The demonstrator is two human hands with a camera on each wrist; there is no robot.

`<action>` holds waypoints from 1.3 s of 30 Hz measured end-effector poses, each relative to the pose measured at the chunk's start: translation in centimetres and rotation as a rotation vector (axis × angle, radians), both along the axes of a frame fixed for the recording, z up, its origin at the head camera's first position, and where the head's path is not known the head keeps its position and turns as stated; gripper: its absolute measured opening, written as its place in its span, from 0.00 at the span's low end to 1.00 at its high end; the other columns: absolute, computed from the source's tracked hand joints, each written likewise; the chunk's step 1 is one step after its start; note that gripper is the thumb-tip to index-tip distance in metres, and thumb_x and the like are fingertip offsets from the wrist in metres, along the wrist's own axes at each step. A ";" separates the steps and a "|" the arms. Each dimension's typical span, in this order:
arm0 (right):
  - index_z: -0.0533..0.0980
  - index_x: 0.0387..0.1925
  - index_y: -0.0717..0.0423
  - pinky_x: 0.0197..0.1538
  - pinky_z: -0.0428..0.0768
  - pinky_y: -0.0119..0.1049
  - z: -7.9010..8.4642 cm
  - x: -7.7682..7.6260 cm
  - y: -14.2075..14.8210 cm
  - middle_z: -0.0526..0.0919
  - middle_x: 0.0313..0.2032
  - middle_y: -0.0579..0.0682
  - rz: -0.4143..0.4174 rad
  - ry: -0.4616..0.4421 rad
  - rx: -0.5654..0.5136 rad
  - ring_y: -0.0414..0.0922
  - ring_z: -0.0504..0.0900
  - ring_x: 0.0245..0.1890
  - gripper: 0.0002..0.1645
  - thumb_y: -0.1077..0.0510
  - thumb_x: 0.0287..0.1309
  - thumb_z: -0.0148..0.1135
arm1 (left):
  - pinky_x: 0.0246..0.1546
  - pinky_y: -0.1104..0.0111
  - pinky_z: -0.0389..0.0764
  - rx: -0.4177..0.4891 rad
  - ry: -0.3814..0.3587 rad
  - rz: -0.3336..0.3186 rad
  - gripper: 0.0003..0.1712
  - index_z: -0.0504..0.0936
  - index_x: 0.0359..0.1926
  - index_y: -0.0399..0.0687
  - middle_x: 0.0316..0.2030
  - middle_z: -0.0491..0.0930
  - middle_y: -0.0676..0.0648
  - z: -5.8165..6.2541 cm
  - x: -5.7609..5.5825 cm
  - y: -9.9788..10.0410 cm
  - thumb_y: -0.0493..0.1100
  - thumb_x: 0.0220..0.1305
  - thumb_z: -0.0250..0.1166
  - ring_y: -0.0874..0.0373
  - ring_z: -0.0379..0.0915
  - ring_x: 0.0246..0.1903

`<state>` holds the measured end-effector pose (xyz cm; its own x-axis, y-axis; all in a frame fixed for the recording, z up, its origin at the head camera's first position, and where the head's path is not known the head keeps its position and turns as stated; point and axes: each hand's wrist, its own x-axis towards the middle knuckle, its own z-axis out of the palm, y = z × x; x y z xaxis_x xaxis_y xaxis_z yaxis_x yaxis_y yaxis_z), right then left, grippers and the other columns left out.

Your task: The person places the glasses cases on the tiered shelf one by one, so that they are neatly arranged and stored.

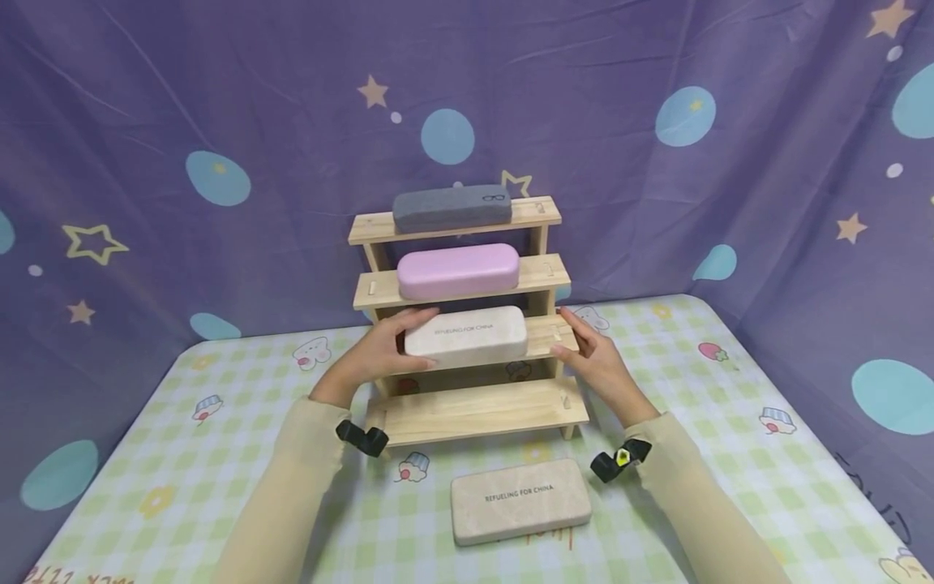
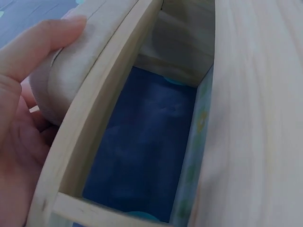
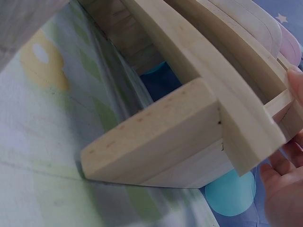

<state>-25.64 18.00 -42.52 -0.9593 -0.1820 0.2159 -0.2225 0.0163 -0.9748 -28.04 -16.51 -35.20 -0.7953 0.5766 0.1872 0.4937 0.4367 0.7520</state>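
Observation:
My left hand grips the left end of a white glasses case lettered "REFUELING FOR CHINA". Its thumb lies along the front and the fingers reach behind. The case sits on the second tier from the bottom of a stepped wooden shelf. In the left wrist view the thumb presses the case beside the board's edge. At that same tier's right end, my right hand holds the board, thumb in front and fingers behind. The right wrist view shows this hand at the board's end, partly cut off.
A pink glasses case sits one tier higher, and a grey-blue case on the top tier. Another beige case lies on the checked tablecloth in front of the shelf. A purple curtain hangs close behind.

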 end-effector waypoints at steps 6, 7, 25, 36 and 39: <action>0.52 0.72 0.54 0.64 0.59 0.28 0.1 -0.1 -0.1 0.51 0.72 0.52 0.007 0.002 -0.009 0.47 0.53 0.70 0.42 0.60 0.61 0.61 | 0.58 0.56 0.65 0.077 0.015 0.006 0.49 0.61 0.69 0.39 0.65 0.61 0.40 0.2 1.0 -0.7 0.34 0.46 0.75 0.47 0.63 0.58; 0.53 0.72 0.54 0.64 0.59 0.28 0.1 -0.1 -0.1 0.51 0.72 0.51 0.007 0.002 -0.011 0.46 0.53 0.70 0.42 0.60 0.60 0.61 | 0.60 0.55 0.63 0.089 0.014 0.002 0.49 0.61 0.69 0.39 0.66 0.60 0.40 0.3 1.3 -0.9 0.33 0.45 0.75 0.47 0.60 0.61; 0.51 0.72 0.57 0.63 0.60 0.26 0.0 0.0 0.1 0.50 0.72 0.54 0.005 0.006 -0.020 0.47 0.53 0.70 0.44 0.59 0.60 0.62 | 0.61 0.49 0.62 0.067 0.177 0.072 0.43 0.67 0.67 0.48 0.65 0.65 0.45 1.5 5.9 -3.1 0.38 0.48 0.74 0.50 0.56 0.66; 0.51 0.72 0.58 0.63 0.61 0.26 0.0 0.0 0.0 0.51 0.72 0.54 0.013 0.008 -0.042 0.48 0.53 0.70 0.42 0.62 0.61 0.60 | 0.59 0.74 0.65 0.167 0.173 -0.124 0.39 0.68 0.64 0.37 0.61 0.68 0.38 0.3 8.3 -1.9 0.28 0.49 0.71 0.64 0.62 0.62; 0.50 0.72 0.60 0.63 0.61 0.26 0.0 0.1 -0.1 0.51 0.72 0.55 0.022 0.014 -0.053 0.49 0.53 0.70 0.42 0.62 0.61 0.60 | 0.60 0.71 0.65 0.156 0.154 -0.155 0.40 0.67 0.65 0.38 0.62 0.68 0.37 -0.2 8.9 -1.6 0.28 0.49 0.70 0.62 0.61 0.63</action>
<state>-25.58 17.94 -42.54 -0.9522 -0.1905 0.2388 -0.2356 -0.0399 -0.9710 -19.12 -18.15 -35.36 -0.6551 0.6437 0.3956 0.6594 0.2315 0.7153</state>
